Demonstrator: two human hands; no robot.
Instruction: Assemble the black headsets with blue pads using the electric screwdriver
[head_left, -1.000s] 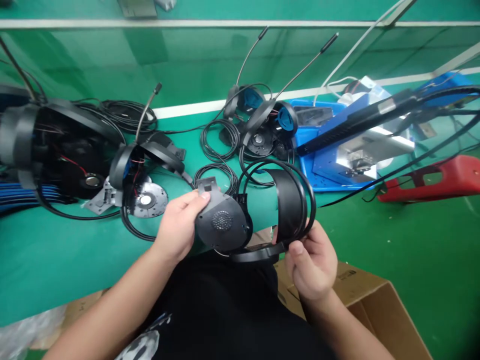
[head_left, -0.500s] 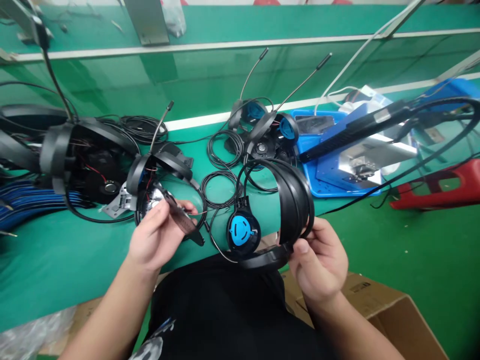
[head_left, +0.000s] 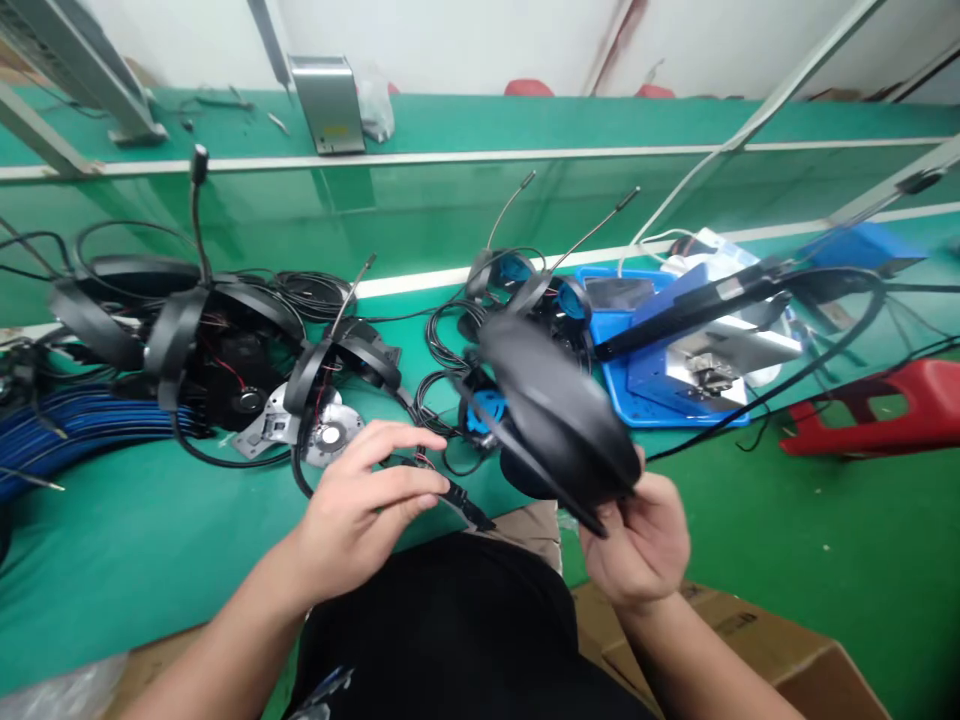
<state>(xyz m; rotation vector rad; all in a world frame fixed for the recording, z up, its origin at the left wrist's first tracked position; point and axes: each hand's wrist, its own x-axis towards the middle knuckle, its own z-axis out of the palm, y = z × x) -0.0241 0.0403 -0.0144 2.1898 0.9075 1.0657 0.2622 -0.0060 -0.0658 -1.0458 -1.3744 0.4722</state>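
1. Two hands up close. Left hand [head_left: 361, 510]: fingers pressed together, pinching a thin black cable [head_left: 454, 499] near its plug end.
2. Right hand [head_left: 639, 545]: curled up under a black over-ear headset [head_left: 559, 415], gripping it firmly; headset held above the bench edge, slightly blurred.
3. Cardboard box [head_left: 720, 640] on the floor, just below the right hand.
4. Green workbench [head_left: 112, 570]: opened headset with exposed speaker disc [head_left: 328, 437] just past the left hand; coiled black cable [head_left: 439, 400] beside it.
5. Further left: bundle of blue wires [head_left: 90, 430]. Further right: blue tray [head_left: 675, 400] holding a metal fixture [head_left: 709, 365].
6. Red stool [head_left: 877, 410] on the floor, far right.
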